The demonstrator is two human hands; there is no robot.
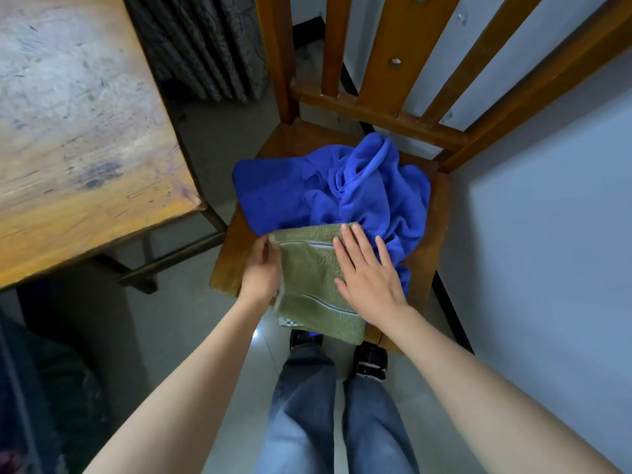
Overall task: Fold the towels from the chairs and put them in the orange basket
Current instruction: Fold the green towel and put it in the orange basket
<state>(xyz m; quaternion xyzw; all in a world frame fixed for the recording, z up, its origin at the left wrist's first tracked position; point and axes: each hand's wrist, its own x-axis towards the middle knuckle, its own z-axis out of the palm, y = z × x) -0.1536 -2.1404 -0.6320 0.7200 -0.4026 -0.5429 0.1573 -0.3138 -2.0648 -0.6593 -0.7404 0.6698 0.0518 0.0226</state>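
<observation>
Worn wooden table (85, 131) stands left, its corner near the chair, with a narrow floor gap between.

Left hand (261, 271) pinches the left edge of the olive-green striped terry towel (307, 278), fingers curled round it. The towel lies folded at the near edge of the brown slat-back wooden chair (229, 258), overhanging the seat front and partly covering a crumpled blue microfibre towel (342, 189). Right hand (367, 278) presses flat on the green towel, fingers straight.

Judgement: the fold is being smoothed. The next move is to lift the towel to the orange basket, which is not in view.

White wall (547, 234) is close on the right, so the open room is on the near side.
</observation>
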